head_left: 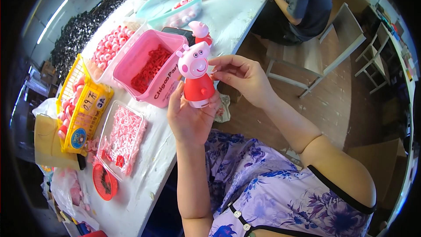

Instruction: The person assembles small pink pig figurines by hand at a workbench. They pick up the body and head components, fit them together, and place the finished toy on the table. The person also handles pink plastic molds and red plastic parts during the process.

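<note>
A pink toy pig figure (198, 72) in a red dress stands upright in my left hand (191, 120), whose fingers wrap round its lower body and base. Beside the figure's right side, my right hand (243, 79) has its thumb and index finger brought close together. Whatever sits between those fingertips, if anything, is too small to make out. Just behind the held figure, a second pink pig figure (200, 31) with a red body stands at the table edge. A pink bucket (164, 90) of small red parts is next to my left hand.
On the white table (149, 149) are a clear tray of small pink parts (125, 134), a red round basket (105, 182), a yellow basket (94, 116), pink heads (112, 46) and a teal basin (171, 6). Another person (302, 4) sits at the far right, near wooden chairs (326, 57).
</note>
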`<control>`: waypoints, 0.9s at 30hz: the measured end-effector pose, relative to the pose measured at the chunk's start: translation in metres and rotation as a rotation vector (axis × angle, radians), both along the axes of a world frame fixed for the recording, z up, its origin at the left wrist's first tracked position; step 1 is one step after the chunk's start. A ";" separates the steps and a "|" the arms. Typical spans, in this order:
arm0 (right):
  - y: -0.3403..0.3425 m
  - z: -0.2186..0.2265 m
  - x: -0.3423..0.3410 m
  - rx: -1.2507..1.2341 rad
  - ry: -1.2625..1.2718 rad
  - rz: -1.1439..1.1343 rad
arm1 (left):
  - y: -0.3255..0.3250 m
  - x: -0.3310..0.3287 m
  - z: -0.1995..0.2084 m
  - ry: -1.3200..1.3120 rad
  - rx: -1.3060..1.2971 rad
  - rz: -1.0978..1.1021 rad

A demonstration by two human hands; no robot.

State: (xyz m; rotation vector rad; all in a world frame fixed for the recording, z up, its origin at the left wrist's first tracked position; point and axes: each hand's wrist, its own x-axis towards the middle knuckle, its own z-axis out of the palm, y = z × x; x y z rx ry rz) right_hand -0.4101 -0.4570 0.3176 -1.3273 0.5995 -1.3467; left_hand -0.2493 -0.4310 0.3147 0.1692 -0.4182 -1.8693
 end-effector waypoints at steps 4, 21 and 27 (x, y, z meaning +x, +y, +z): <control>-0.002 -0.007 -0.004 -0.034 -0.086 -0.040 | -0.004 -0.010 -0.001 -0.051 -0.028 -0.045; -0.016 -0.008 -0.053 0.136 -0.161 0.208 | -0.026 -0.038 -0.001 -0.782 -0.365 0.265; -0.022 -0.009 -0.053 0.090 -0.185 0.265 | -0.030 -0.035 -0.005 -0.724 -0.322 0.271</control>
